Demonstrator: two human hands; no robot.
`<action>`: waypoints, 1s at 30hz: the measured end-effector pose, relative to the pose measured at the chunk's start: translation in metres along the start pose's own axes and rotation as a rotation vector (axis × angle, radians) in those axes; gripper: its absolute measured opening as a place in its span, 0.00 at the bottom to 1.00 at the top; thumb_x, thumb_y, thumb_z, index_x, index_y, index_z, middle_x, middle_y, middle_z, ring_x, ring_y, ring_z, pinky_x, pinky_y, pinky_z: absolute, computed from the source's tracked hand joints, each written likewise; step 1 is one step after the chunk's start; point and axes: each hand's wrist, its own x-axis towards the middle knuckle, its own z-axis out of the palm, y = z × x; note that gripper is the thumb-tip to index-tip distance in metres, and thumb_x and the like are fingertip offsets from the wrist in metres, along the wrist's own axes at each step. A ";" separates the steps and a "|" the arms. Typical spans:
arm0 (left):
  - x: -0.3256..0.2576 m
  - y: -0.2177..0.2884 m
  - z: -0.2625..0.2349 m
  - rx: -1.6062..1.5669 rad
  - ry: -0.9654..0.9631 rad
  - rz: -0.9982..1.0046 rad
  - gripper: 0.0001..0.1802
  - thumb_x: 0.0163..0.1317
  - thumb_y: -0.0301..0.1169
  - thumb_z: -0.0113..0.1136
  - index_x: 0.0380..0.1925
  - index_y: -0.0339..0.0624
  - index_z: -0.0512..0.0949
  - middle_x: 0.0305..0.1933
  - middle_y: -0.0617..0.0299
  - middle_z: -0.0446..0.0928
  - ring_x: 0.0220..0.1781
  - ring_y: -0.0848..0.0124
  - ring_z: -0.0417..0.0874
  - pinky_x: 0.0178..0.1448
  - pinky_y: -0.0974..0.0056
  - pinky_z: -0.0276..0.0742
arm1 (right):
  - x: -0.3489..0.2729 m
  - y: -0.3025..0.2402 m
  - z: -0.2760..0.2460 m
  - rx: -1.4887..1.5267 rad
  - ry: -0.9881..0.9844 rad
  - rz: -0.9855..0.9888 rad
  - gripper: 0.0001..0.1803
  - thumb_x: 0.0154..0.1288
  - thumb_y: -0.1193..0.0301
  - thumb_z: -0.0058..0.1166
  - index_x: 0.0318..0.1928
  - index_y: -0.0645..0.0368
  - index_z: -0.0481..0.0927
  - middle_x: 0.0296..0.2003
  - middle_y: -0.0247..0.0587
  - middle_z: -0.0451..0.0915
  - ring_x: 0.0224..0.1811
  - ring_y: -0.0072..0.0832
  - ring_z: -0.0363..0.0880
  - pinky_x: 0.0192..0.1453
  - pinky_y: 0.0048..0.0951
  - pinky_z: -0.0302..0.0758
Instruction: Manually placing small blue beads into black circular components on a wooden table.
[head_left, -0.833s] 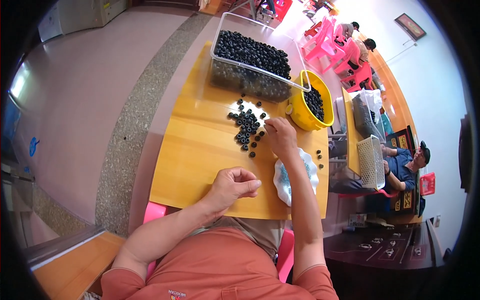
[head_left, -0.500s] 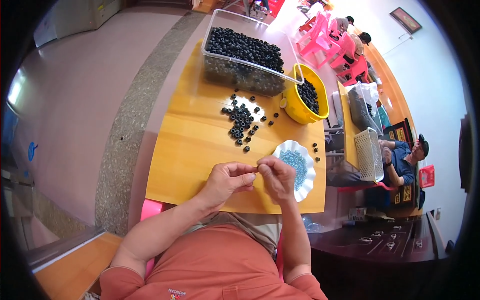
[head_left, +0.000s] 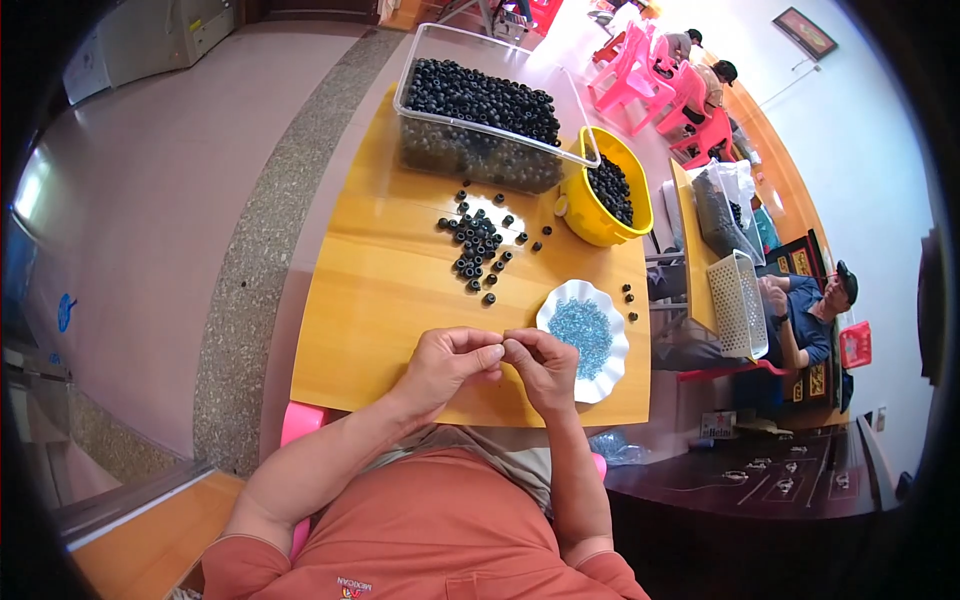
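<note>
The right hand (head_left: pixel 545 368), beside the loose black pieces (head_left: pixel 476 242) earlier, is now brought fingertip to fingertip with the left hand (head_left: pixel 440 370) at lower centre, so the 2 are engaged together; each is narrowed to a pinch, but what is held cannot be told. The pieces are strewn on the wooden counter (head_left: pixel 365 300) just above centre; pink chairs (head_left: pixel 710 132) are seen at upper right.

Left grip (head_left: pixel 438 368) perhaps pinches something, too small to tell.
</note>
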 end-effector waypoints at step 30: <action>-0.003 -0.001 0.005 -0.035 0.003 -0.002 0.06 0.63 0.26 0.64 0.39 0.37 0.80 0.38 0.61 0.82 0.36 0.72 0.84 0.44 0.69 0.85 | -0.014 0.007 -0.010 0.414 -0.002 0.168 0.09 0.66 0.80 0.57 0.45 0.70 0.80 0.40 0.40 0.82 0.40 0.24 0.83 0.50 0.26 0.82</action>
